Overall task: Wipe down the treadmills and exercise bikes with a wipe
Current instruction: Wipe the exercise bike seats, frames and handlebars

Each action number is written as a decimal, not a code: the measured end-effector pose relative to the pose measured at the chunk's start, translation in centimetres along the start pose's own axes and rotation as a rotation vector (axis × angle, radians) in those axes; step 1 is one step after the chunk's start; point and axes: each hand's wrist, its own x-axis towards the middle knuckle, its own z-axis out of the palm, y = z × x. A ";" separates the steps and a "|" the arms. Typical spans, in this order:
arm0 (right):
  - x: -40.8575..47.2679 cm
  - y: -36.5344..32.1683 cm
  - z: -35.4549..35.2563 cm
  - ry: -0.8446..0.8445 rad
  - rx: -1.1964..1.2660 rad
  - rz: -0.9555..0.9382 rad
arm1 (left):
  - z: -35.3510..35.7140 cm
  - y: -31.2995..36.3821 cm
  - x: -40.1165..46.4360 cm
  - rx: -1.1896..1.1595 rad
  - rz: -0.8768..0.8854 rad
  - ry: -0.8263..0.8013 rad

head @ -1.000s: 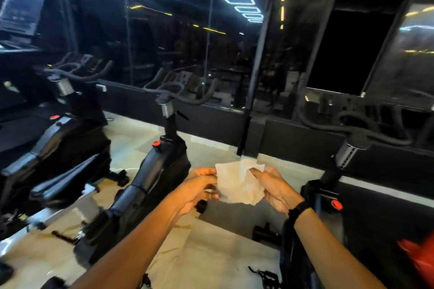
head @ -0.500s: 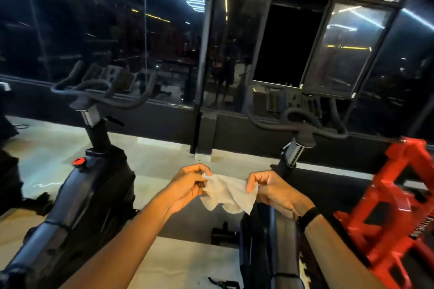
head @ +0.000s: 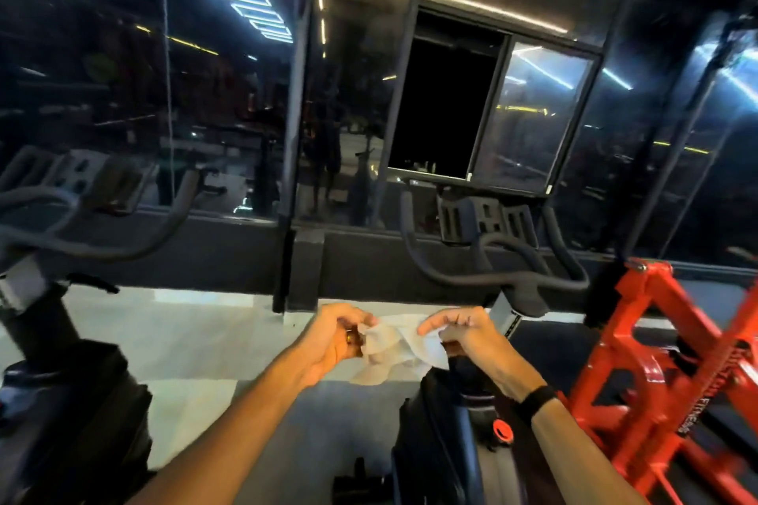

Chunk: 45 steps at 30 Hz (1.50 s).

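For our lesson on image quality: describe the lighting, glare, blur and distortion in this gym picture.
Head view: dim room, lit by bright ceiling strips mirrored as glare in the dark glass wall; the crumpled white wipe and both hands are slightly motion-blurred; the black exercise bike at left smears; wide-angle bending curves the red steel frame.

A thin, crumpled, matt paper-like wipe (head: 389, 348) is seen. The bike's handlebars (head: 488, 275) look matt rubbery black; the red frame (head: 664, 344) is glossy painted metal.

A white wipe (head: 393, 348), black exercise bikes (head: 447, 443) with a red knob (head: 502, 430), a bright red-orange metal frame (head: 664, 373), a black wristband (head: 535, 402), pale floor (head: 184, 332).
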 end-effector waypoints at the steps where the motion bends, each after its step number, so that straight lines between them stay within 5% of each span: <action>1: 0.6 -0.1 0.0 0.053 0.018 0.010 | 0.3 0.6 0.9 0.026 0.023 0.010; 6: 3.8 0.8 0.3 0.397 -0.229 -0.075 | 1.3 1.8 4.5 0.345 0.174 0.019; 11: 5.6 1.6 -0.5 0.620 -0.197 -0.038 | 3.5 1.4 7.5 0.329 0.162 -0.038; 16: 7.5 2.9 -1.7 0.593 -0.208 0.027 | 4.3 0.5 10.5 0.352 0.199 0.011; 33: 29.5 2.2 -6.9 0.649 -0.296 -0.224 | 3.4 9.0 30.4 0.546 0.525 0.167; 45: 39.8 1.9 -5.9 0.740 -0.433 -0.141 | 2.3 10.8 41.6 0.825 0.730 0.172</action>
